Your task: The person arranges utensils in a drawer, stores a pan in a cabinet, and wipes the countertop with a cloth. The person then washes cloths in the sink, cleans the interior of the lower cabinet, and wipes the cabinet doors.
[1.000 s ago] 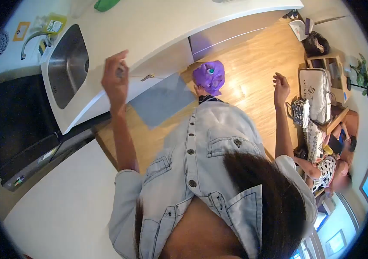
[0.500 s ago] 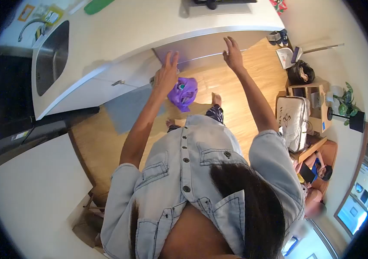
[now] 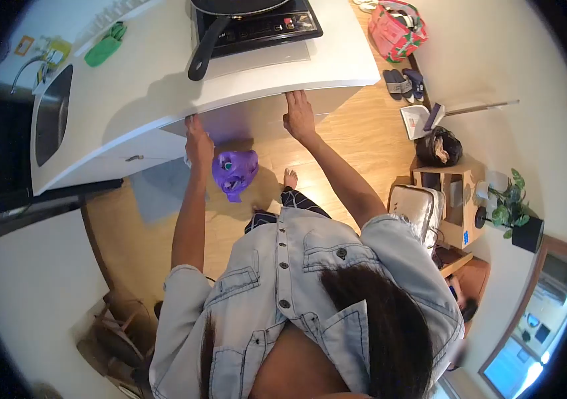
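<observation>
Both hands are at the upper edge of the drawer front point(image 3: 243, 125) just under the white counter point(image 3: 164, 86). My left hand point(image 3: 198, 143) has its fingertips hooked over that edge, fingers together. To the right, my right hand point(image 3: 300, 118) rests its fingers on the same edge, close together, palm toward the drawer. A purple plastic bag point(image 3: 235, 171) lies on the floor beside my left hand. On the counter above, a black pan point(image 3: 240, 6) with its handle pointing at me sits on an induction cooker point(image 3: 267, 30).
A sink point(image 3: 53, 120) and green cloth point(image 3: 105, 45) are at the left. On the right stand a red patterned bag point(image 3: 398, 30), slippers point(image 3: 398, 84), a dustpan point(image 3: 415, 121), a black bin bag point(image 3: 439, 146), a silver bag point(image 3: 416, 211) and a plant point(image 3: 513, 203). A person is partly visible at lower right.
Both hands have moved from the air to the drawer's upper edge. The view has shifted right along the counter, bringing the pan and cooker into sight.
</observation>
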`<state>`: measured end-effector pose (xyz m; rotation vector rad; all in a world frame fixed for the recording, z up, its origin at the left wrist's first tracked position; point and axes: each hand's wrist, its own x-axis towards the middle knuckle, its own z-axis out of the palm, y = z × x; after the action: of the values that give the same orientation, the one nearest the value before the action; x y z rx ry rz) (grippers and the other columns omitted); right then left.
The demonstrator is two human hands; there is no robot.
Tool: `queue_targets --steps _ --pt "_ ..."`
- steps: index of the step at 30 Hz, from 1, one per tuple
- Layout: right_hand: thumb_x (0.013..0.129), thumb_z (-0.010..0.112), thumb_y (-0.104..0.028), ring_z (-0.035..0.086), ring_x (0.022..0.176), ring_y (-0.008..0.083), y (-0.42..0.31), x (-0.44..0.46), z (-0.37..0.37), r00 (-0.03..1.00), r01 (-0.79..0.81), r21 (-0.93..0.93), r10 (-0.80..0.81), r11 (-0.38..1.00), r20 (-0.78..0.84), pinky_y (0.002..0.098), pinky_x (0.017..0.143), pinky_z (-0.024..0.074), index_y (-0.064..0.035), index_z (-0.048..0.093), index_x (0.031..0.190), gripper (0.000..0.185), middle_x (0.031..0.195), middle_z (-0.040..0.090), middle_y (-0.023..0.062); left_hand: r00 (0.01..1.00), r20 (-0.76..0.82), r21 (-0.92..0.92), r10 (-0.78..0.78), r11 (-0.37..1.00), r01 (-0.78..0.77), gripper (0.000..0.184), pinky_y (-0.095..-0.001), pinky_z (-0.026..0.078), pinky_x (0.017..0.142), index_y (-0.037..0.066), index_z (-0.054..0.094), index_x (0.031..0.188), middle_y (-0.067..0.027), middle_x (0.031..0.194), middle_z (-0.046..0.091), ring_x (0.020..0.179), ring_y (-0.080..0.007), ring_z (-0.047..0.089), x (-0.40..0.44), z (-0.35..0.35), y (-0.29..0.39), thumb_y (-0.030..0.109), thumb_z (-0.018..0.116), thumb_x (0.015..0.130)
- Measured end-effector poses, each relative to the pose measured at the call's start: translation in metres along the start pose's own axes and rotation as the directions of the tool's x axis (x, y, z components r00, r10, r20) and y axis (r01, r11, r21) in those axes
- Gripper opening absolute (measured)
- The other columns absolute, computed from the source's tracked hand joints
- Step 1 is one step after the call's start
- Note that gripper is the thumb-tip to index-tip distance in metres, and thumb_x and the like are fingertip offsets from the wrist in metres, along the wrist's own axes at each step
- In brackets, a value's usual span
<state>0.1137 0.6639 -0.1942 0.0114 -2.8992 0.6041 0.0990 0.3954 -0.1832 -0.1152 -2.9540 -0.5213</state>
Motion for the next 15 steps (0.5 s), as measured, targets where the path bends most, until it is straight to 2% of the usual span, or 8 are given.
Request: queue_targets --steps 5,8,11,14,15 --pt "0.063 0.059 0.001 0.03 0.123 0.0304 0.008 -0.021 -0.005 0.997 0.073 0.101 -0.07 0.992 -0.036 0.0408 0.091 0.0367 -0.0071 0.036 0.123 0.065 0.129 0.034 0.0123 0.997 0.07 0.115 -0.026 0.993 0.018 0.061 -0.04 0.05 0.076 0.006 0.031 0.127 -0.0145 0.129 0.031 0.1 -0.035 0.052 -0.017 -0.013 0.008 0.0 0.056 0.072" --pt "0.062 0.058 0.002 0.034 0.12 0.0302 0.003 -0.045 -0.009 0.987 0.135 0.105 -0.124 0.985 -0.105 0.0415 0.09 0.0367 -0.0084 0.039 0.121 0.062 0.124 0.039 0.0114 0.988 0.132 0.041 -0.082 0.996 0.077 0.061 -0.0409 0.049 0.077 0.007 0.03 0.128 -0.0142 0.129 0.031 0.103 -0.0356 0.05 -0.041 -0.023 0.009 0.0 0.054 0.072" --pt "0.062 0.059 0.001 0.039 0.114 0.0289 0.002 -0.075 -0.019 0.981 0.181 0.118 -0.171 0.976 -0.093 0.043 0.089 0.0352 -0.0099 0.043 0.118 0.059 0.119 0.044 0.0105 0.992 0.085 -0.004 -0.094 0.996 0.095 0.061 -0.0409 0.048 0.077 0.007 0.03 0.128 -0.0136 0.128 0.032 0.106 -0.0353 0.047 -0.079 -0.023 0.006 0.001 0.051 0.072" --pt "0.063 0.059 -0.001 0.043 0.109 0.027 -0.007 -0.102 -0.038 0.988 0.158 0.035 -0.157 0.987 -0.008 0.0437 0.088 0.0322 -0.0106 0.046 0.116 0.056 0.115 0.047 0.0097 0.998 0.042 -0.117 -0.056 0.991 0.061 0.06 -0.0411 0.048 0.078 0.007 0.029 0.129 -0.0138 0.128 0.032 0.108 -0.0345 0.046 -0.113 -0.035 0.007 0.0 0.048 0.073" --pt "0.063 0.059 -0.002 0.043 0.108 0.0261 -0.004 -0.109 -0.044 0.991 0.134 0.006 -0.134 0.991 -0.029 0.0436 0.089 0.0305 -0.0112 0.046 0.116 0.055 0.115 0.047 0.009 0.994 0.06 -0.082 -0.093 0.992 0.098 0.059 -0.039 0.049 0.078 0.008 0.031 0.129 -0.0117 0.129 0.032 0.109 -0.0326 0.046 -0.121 -0.032 0.007 -0.002 0.047 0.073"
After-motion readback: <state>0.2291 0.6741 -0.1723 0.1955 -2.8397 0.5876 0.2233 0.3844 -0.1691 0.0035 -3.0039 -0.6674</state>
